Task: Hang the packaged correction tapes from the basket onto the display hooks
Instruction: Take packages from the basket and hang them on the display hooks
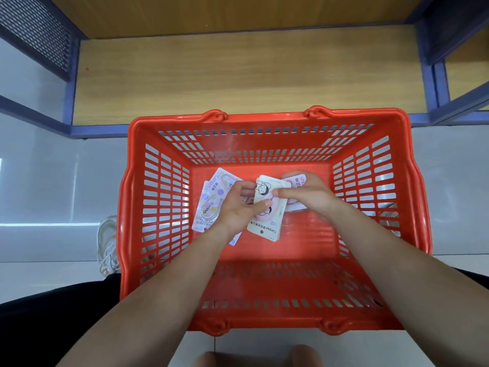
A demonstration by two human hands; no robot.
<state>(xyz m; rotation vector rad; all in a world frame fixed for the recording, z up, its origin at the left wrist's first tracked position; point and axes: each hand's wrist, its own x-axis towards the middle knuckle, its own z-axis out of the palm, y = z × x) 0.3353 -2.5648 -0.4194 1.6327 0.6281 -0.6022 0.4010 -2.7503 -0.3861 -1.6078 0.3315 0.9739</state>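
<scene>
down in the red basket (pixel 264 118), the left hand (pixel 235 207) grips a correction tape pack (pixel 264 226) by its side and the right hand (pixel 307 194) pinches its upper edge. it looks light, stiff and slick-faced; i'd hold the card edge, clear of the hanging end.

Basket (pixel 264 120): red-orange all over, walls a grid of slots.
Inside the basket, centre: white card pack (pixel 267 226), black line-drawn cartoon faces, pink blister, black lettering.
Inside, left: lilac packs (pixel 211 205), pastel dots, green lettering, clear blister.
Inside, right: pink pack (pixel 297 181), deeper pink lettering on white.
Beyond the basket: shelf board (pixel 238 70), tan wood grain; frame (pixel 428 83) blue-violet.
Left of the basket: floor tiles (pixel 53 181) pale grey, glossy; shoe (pixel 107 242) white with orange.
</scene>
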